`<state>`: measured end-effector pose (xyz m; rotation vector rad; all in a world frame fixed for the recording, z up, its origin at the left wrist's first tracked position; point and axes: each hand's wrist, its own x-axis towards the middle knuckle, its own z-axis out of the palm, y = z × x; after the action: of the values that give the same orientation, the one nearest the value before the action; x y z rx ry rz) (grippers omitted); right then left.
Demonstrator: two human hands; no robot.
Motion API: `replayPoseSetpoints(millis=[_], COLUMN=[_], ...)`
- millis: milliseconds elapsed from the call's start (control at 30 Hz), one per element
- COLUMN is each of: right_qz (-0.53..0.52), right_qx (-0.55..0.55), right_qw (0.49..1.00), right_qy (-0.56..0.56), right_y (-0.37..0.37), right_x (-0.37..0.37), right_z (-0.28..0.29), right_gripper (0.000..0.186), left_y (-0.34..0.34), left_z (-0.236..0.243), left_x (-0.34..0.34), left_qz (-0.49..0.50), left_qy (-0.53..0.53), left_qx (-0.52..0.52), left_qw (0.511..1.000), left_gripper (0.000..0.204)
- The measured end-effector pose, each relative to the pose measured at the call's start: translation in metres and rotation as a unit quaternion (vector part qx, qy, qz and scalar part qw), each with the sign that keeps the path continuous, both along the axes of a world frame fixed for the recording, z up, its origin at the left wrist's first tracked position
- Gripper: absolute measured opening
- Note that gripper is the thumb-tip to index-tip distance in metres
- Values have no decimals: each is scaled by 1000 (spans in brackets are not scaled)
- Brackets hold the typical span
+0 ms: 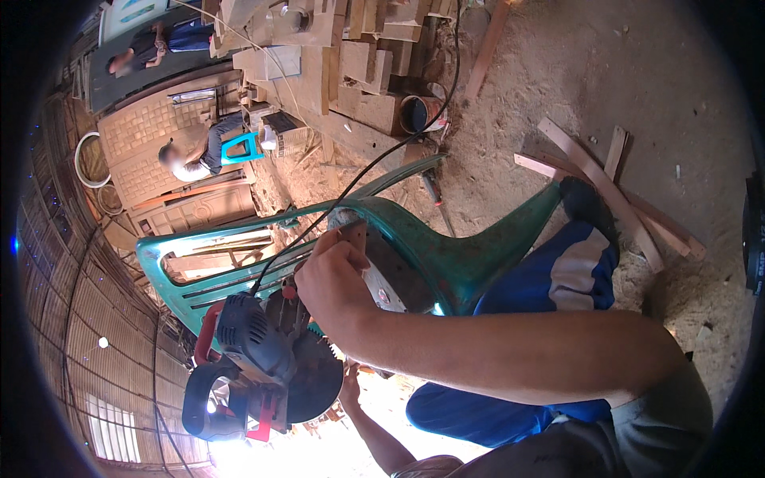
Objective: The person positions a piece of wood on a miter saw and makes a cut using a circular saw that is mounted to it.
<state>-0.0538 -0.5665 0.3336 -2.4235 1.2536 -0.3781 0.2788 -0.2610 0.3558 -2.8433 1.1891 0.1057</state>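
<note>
My right hand (331, 271) crosses the middle with fingers curled round a small brown wooden piece (352, 239), beside the circular saw. The saw (255, 342) has a dark body, red parts, a toothed blade and a black cord. My left hand (348, 386) is lower, just beside the blade; what its fingers touch is partly hidden. A green plastic chair (462, 255) lies around the saw, with a dark metal surface (398, 279) between them.
Crossed wooden strips (590, 167) lie on the dusty floor (669, 95) at right. Timber (358, 72), a bucket (422, 111) and a screwdriver-like tool (434, 191) are above. Two other people (207, 147) (147, 48) are at upper left, one by a blue stool (239, 147).
</note>
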Motion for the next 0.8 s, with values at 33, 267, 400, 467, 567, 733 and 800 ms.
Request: replayPoseSetpoints(millis=[33, 267, 400, 467, 567, 733, 800], right_qz=[-1, -19, -12, 6, 16, -15, 21], right_qx=[1, -17, -6, -7, -3, -14, 20], right_qw=[1000, 1000, 1000, 1000, 999, 997, 999], right_qy=[0, 9, -4, 5, 33, 70, 43], right_y=[1, -1, 3, 0, -3, -1, -4], right_x=[1, 1, 8, 3, 3, 0, -3], right_z=[-1, -2, -3, 0, 2, 4, 4], right_gripper=[30, 32, 38, 39, 39, 37, 35], left_y=[-2, 4, 26, 39, 40, 28, 26], left_z=[0, -1, -14, -5, -4, -14, -14], left_x=[-2, 14, 47, 72, 83, 70, 71], left_qz=[-6, -30, -29, -39, -47, -4, 19], left_qy=[0, -72, 39, 18, -4, 27, -5], left_qx=[1, 78, -87, -29, 35, 0, 22], left_qw=[1000, 994, 995, 999, 998, 1000, 1000], left_gripper=[46, 40, 12, 23, 36, 40, 44])
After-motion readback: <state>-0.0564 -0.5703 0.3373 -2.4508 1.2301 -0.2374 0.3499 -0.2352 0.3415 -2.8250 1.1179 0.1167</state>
